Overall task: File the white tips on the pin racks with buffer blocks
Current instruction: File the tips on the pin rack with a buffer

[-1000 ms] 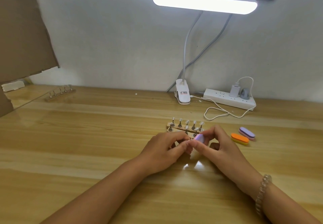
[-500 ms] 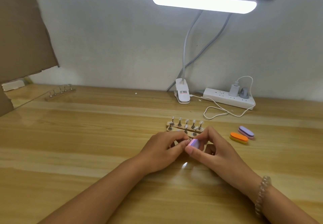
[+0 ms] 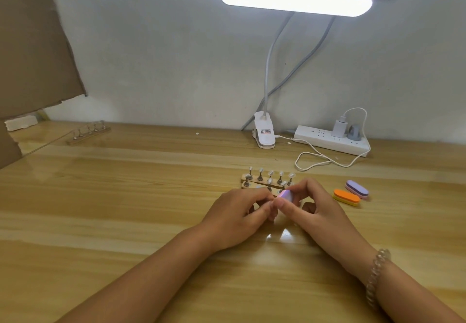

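— Lilac oval buffer block: where is it?
— Pinched between the thumb and fingers of the right hand, over the light wooden table, at the near edge of the two small wooden pin racks.
— And the racks' load?
— Short metal pins stand upright in rows, each capped by a white tip. The racks lie side by side at the table's centre, and the nearer one is partly hidden by the fingers.
— Left hand?
— Fingers curled, thumb and forefinger drawn together against the block's near end. Whether they pinch a tip or a pin cannot be told, because the contact is hidden.
— Spare tools?
— An orange oval buffer block and a purple oval buffer block lie flat, just beside each other, on the table to the right of the right hand.
— Background?
— A third wooden pin rack sits well apart at far left. A white clip-on lamp shines at the wall, beside a white power strip. A clear beaded bracelet circles the right wrist.
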The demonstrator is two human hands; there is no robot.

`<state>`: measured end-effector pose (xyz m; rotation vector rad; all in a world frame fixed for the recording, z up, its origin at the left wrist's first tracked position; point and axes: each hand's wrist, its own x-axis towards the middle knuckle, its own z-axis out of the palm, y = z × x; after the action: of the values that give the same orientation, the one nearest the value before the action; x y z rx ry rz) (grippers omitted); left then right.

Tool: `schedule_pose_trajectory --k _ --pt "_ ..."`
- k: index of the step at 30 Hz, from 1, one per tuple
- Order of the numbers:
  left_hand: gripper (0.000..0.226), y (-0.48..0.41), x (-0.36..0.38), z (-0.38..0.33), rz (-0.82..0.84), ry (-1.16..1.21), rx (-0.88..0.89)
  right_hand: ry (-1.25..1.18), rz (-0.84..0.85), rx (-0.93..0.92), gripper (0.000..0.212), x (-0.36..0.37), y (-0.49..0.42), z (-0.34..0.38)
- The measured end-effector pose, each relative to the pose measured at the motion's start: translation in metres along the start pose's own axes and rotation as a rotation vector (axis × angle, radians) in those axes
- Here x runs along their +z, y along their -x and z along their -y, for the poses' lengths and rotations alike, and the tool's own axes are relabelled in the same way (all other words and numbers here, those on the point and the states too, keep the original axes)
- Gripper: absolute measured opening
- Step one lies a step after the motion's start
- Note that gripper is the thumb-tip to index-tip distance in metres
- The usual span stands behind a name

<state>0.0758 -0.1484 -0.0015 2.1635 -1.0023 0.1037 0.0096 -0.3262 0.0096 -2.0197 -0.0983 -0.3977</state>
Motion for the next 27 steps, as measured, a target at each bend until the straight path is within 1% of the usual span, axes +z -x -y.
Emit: schedule_pose_trajectory --k 1,3,5,7,10,11,15,16,20,21,25,27 --pt "0.019 0.0002 0.0 0.0004 -0.001 0.002 -0.003 0.027 0.005 -0.013 0.041 0.0003 0.0012 0.0006" --pt "0.016 0.0004 -0.0001 0.0017 -0.009 0.027 -0.016 0.089 0.067 -0.052 0.045 0.0009 0.0055 0.0015" --pt "0.016 0.0 -0.0003 0.0017 -0.019 0.06 -0.031 0.101 0.115 -0.056 0.047 0.001 0.0076 0.0024" --pt "0.018 -0.0006 -0.0016 0.0001 -0.021 0.074 -0.032 0.052 0.072 -0.016 0.047 0.0002 0.0045 0.0016" --pt "0.018 -0.0005 -0.0014 -0.0006 0.002 0.029 -0.017 0.005 -0.025 0.031 0.046 -0.0003 -0.0002 -0.002" --pt "0.017 -0.0002 -0.0012 -0.0001 0.004 0.023 -0.017 0.02 -0.016 0.016 0.044 0.0003 0.0002 -0.0028" --pt "0.015 0.0011 -0.0001 0.0011 -0.003 0.032 -0.022 0.039 0.109 -0.041 0.04 0.002 0.0056 -0.0039" --pt "0.015 0.0008 0.0001 0.001 -0.003 0.029 -0.024 0.022 0.099 -0.03 0.04 0.0015 0.0046 -0.004" --pt "0.018 0.0 -0.0001 0.0006 0.003 0.014 -0.003 -0.007 -0.035 0.032 0.044 0.0004 -0.0013 -0.0054" --pt "0.017 0.0002 -0.0002 0.0009 0.003 0.017 -0.001 0.007 -0.028 0.023 0.045 0.0006 -0.0007 -0.0053" --pt "0.016 -0.0003 0.0001 0.0028 -0.018 0.055 -0.03 0.042 0.098 -0.011 0.043 0.001 0.0044 -0.0049" --pt "0.017 -0.001 0.0002 0.0033 -0.026 0.075 -0.036 0.033 0.081 0.005 0.043 0.0007 0.0026 -0.004"
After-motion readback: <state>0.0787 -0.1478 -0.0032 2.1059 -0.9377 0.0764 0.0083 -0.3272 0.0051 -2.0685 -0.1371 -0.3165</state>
